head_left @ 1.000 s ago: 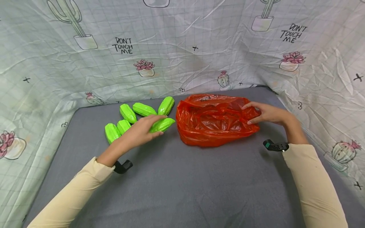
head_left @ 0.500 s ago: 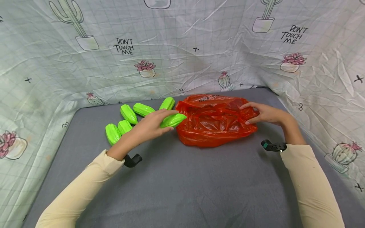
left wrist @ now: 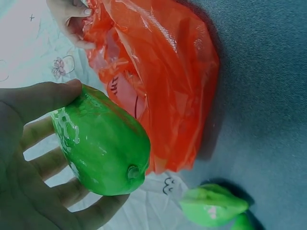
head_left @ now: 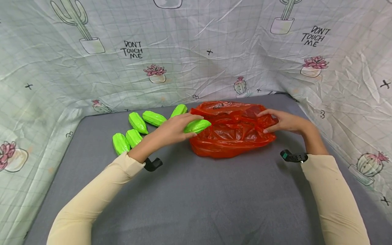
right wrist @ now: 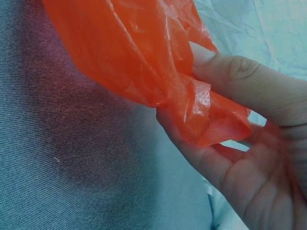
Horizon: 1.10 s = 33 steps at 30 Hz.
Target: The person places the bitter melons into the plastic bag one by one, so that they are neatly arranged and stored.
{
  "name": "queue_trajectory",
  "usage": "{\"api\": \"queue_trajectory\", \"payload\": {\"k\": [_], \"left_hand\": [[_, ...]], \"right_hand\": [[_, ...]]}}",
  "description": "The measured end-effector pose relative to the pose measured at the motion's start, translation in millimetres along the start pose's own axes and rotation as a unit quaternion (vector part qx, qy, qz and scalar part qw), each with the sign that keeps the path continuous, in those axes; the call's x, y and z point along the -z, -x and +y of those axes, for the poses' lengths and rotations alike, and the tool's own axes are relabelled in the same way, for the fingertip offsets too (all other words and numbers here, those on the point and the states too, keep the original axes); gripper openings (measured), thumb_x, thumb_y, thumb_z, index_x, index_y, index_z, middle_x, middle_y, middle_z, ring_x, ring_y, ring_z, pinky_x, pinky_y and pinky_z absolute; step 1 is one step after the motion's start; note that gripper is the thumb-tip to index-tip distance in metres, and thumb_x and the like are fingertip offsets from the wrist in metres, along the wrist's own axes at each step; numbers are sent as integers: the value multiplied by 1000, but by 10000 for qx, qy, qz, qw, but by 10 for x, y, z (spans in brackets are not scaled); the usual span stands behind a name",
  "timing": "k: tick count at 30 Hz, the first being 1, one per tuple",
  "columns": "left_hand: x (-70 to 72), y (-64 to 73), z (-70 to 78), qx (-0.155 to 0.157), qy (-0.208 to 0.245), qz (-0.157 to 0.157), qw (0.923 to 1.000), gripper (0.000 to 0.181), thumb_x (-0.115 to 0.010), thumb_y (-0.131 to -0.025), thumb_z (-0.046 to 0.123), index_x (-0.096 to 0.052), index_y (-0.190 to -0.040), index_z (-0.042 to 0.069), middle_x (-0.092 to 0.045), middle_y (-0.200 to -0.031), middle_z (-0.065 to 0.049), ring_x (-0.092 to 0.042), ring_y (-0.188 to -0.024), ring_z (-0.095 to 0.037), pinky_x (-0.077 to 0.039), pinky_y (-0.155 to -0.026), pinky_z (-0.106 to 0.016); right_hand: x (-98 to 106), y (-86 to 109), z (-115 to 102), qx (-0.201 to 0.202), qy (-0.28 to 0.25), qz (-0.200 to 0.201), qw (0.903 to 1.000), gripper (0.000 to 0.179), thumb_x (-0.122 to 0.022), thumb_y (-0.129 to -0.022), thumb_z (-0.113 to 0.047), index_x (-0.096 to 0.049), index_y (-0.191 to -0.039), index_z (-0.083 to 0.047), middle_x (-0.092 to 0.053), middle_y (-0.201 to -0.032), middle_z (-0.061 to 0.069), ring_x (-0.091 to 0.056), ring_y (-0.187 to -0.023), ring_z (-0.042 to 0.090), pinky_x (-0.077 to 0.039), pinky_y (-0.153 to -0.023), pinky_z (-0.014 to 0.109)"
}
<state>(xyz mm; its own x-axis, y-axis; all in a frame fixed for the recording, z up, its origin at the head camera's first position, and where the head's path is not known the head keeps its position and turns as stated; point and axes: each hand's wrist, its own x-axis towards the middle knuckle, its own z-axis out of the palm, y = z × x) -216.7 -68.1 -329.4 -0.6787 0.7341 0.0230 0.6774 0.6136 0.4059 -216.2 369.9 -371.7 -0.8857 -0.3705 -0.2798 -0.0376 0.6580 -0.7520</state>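
My left hand [head_left: 173, 130] grips a shiny, bright green ridged fruit [head_left: 197, 126] with a pointed tip, its kind unclear. In the head view the fruit overlaps the left side of a red plastic bag [head_left: 226, 148]. The left wrist view shows this fruit [left wrist: 103, 143] between thumb and fingers, beside the bag [left wrist: 168, 81]. My right hand [head_left: 284, 121] pinches the bag's right end. Close up, thumb and fingers hold a gathered fold of the bag [right wrist: 129, 52]. The bag's mouth gapes upward; whether anything lies deep inside is hidden by folds.
Several more green ridged fruits [head_left: 137, 122] lie on the grey tabletop [head_left: 202, 197] to the left of the bag, some partly behind my left arm. A cactus-printed cloth [head_left: 183, 41] hangs behind and at both sides.
My left hand has carried the green fruit rightward and slightly away, from beside the bag to over its left edge. The right hand keeps its hold on the bag and has barely moved.
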Motion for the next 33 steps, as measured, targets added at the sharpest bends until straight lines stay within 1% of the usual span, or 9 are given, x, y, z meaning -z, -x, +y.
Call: {"api": "queue_trajectory", "payload": {"k": [5,8,12,15,18,25,28,33], "left_hand": [[-24,-105,24,-30,-88,-185,9998,60,-73,-95,24,-50,-150,14,-56,-145,-8,-53,-131,-25,-45,-107,-45],[-40,-167,30,-112,-106,-270,9995,60,-73,-96,24,-50,-150,13,-55,-147,-8,-51,-134,-25,-43,-109,-44],[-70,-244,30,-143,-99,-381,9991,61,-73,-95,21,-50,-151,14,-53,-149,-8,-50,-133,-25,-43,-109,-45],[-92,-297,38,-129,-157,-467,9987,62,-73,-95,23,-49,-151,16,-53,-149,-7,-50,-133,-26,-43,-109,-46],[-110,-347,53,-188,-208,-517,9983,61,-73,-95,24,-49,-151,16,-54,-148,-7,-50,-134,-26,-41,-111,-45],[-158,-476,115,-263,-120,-640,9975,62,-73,-95,22,-49,-151,16,-53,-148,-6,-48,-136,-25,-40,-113,-42],[-174,-532,149,-293,-112,-748,9967,61,-73,-95,22,-49,-151,15,-52,-149,-6,-47,-137,-24,-40,-113,-41],[-194,-618,161,-312,-83,-947,9950,61,-73,-95,21,-49,-151,16,-52,-150,-6,-47,-137,-23,-41,-113,-40]], "right_hand": [[9,-26,-29,23,33,-17,10000,68,-81,-88,-17,-48,-147,-12,-29,-159,21,-24,-145,42,-20,-114,68],[9,-38,-47,33,26,-33,10000,67,-81,-88,-17,-48,-147,-11,-30,-159,21,-26,-144,42,-22,-114,67],[1,-47,-67,71,0,-59,10000,67,-80,-89,-16,-47,-147,-10,-31,-159,21,-27,-143,41,-23,-114,66],[-6,-58,-74,118,21,-73,9999,67,-80,-89,-16,-47,-146,-9,-32,-158,21,-28,-143,42,-23,-113,65],[-11,-66,-73,158,29,-83,9998,66,-79,-89,-16,-47,-146,-9,-32,-157,21,-28,-142,41,-23,-113,65],[-16,-23,-44,97,95,-56,9999,65,-79,-90,-17,-47,-146,-9,-30,-159,21,-27,-143,43,-23,-113,67],[-19,-1,-35,59,81,-47,9999,65,-79,-90,-17,-47,-146,-9,-31,-158,22,-28,-142,43,-24,-112,66],[-26,-9,-49,71,33,-99,9999,65,-78,-91,-17,-46,-147,-8,-31,-157,22,-29,-141,42,-25,-112,66]]}}
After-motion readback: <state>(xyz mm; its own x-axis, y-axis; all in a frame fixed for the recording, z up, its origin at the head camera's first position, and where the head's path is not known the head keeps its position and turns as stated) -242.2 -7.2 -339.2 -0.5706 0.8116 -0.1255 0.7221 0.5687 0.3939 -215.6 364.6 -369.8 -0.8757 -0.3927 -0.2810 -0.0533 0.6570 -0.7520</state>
